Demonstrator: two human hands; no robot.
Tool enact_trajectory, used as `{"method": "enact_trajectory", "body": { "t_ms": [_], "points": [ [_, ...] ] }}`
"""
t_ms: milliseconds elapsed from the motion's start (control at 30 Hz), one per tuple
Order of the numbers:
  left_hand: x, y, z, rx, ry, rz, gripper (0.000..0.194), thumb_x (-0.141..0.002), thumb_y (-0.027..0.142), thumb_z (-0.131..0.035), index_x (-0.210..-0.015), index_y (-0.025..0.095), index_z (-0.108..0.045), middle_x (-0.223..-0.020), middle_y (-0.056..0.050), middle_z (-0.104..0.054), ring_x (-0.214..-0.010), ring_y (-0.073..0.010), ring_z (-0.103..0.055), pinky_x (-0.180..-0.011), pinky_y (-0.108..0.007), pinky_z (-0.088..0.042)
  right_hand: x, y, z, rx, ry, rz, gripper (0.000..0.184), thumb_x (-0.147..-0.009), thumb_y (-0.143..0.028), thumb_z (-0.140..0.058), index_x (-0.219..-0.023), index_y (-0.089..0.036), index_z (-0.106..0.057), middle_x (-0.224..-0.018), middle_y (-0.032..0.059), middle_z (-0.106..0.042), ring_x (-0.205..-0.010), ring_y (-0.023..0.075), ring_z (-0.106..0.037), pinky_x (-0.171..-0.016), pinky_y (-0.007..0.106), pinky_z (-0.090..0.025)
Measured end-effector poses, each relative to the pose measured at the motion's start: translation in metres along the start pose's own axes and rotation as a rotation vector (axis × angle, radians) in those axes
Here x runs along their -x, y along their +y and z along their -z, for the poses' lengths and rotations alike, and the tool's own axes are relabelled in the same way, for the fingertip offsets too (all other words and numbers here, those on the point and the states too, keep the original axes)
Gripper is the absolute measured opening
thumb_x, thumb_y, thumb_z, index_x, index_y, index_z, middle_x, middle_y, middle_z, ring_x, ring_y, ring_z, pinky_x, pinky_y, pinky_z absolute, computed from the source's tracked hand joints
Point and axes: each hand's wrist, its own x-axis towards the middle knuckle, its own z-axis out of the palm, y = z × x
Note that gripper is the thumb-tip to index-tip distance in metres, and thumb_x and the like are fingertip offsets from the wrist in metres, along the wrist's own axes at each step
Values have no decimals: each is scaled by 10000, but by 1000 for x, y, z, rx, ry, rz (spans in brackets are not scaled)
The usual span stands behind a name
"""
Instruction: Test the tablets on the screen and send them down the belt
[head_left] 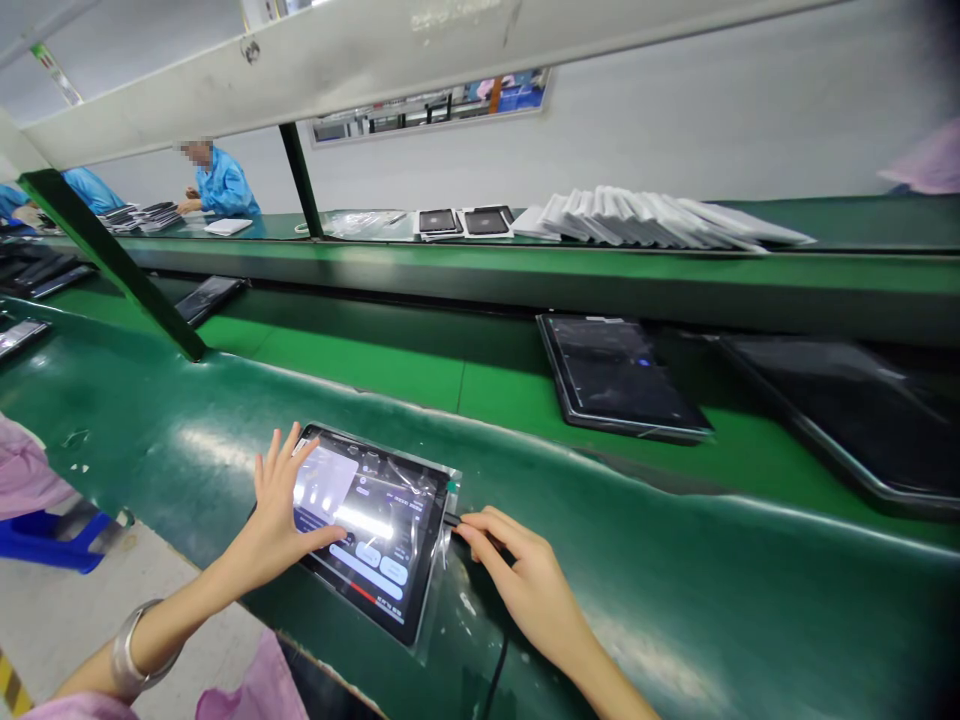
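Note:
A tablet with a lit screen lies on the green bench, a clear plastic film covering it and sticking out past its edges. My left hand is over the tablet's left part, fingers spread, its thumb reaching over the lower middle of the screen. At the right edge of the tablet, my right hand pinches a black cable plug. The plug's tip meets the tablet's side; how far it is inserted cannot be made out. A black cable runs down below my right hand.
Behind the bench runs a green conveyor carrying tablets, one nearby and another farther right. White sleeves lie stacked on the far shelf beside two boxed devices. A slanted green post stands left. A person in blue sits opposite.

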Motion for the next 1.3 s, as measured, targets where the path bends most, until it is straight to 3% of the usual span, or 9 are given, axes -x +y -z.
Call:
{"method": "enact_trajectory", "body": {
  "t_ms": [400, 500, 633, 733, 833, 967, 1067, 1167, 1300],
  "points": [
    [-2, 4, 1, 20, -1, 5, 1016, -838, 459, -821, -1631, 347, -196, -1757, -130, -49, -1599, -438, 72, -1237, -752, -15, 1, -5, 0, -18, -5, 0, 354, -1037, -504, -518, -907, -246, -723, -804, 11, -636, -730, 187, -605, -696, 312, -422],
    [-2, 4, 4, 26, 30, -26, 938, -881, 494, -773, -1623, 355, -217, -1756, -112, -80, -1604, -424, 67, -1238, -754, -40, 1, -6, 0, -20, -5, 8, 356, -1035, -504, -518, -904, -244, -722, -791, 13, -630, -727, 190, -600, -696, 314, -422],
    [8, 8, 3, -15, 1, -172, 670, -949, 483, -706, -1541, 351, -423, -1755, -87, -104, -1608, -427, 50, -1232, -769, -56, 1, -1, -1, -16, -14, 0, 345, -1037, -494, -517, -916, -244, -723, -809, 12, -640, -743, 188, -606, -717, 312, -427],
    [22, 12, -8, -110, -48, -367, 611, -897, 554, -748, -1458, 405, -560, -1759, -59, -79, -1592, -492, 17, -1211, -805, -35, -1, 8, -3, 2, -31, -22, 359, -1041, -492, -501, -910, -241, -723, -812, 14, -651, -753, 193, -613, -726, 314, -435],
    [34, 15, -25, -214, -113, -543, 695, -860, 674, -718, -1498, 513, -494, -1736, -68, -197, -1573, -518, -127, -1166, -856, 19, -3, 18, -5, 37, -55, -39, 366, -1040, -486, -490, -906, -240, -726, -827, 16, -674, -768, 196, -626, -736, 312, -444],
    [39, 16, -40, -328, -169, -573, 706, -891, 725, -627, -1539, 535, -419, -1647, -84, -411, -1525, -492, -315, -1156, -845, 104, -4, 24, -6, 66, -76, -41, 352, -1042, -476, -488, -943, -243, -732, -880, 17, -703, -807, 194, -645, -757, 306, -452],
    [39, 16, -45, -414, -100, -635, 670, -898, 703, -642, -1513, 488, -483, -1595, -41, -495, -1536, -455, -317, -1178, -784, 193, -4, 25, -6, 92, -85, -39, 347, -1050, -469, -482, -957, -248, -733, -900, 12, -718, -806, 187, -658, -745, 300, -461],
    [38, 15, -50, -429, 85, -729, 611, -893, 677, -676, -1440, 418, -594, -1581, 21, -512, -1605, -402, -131, -1232, -744, 170, -2, 30, -6, 150, -96, -15, 311, -1057, -460, -498, -1036, -255, -732, -930, 5, -744, -806, 183, -684, -731, 290, -488],
    [37, 15, -57, -400, 168, -731, 473, -894, 603, -714, -1331, 426, -682, -1624, 112, -420, -1620, -380, -36, -1258, -730, 140, 1, 38, -8, 401, -19, 206, 366, -1108, -413, -419, -1191, -205, -708, -1035, 46, -781, -868, 203, -738, -741, 297, -516]
  ]
}}
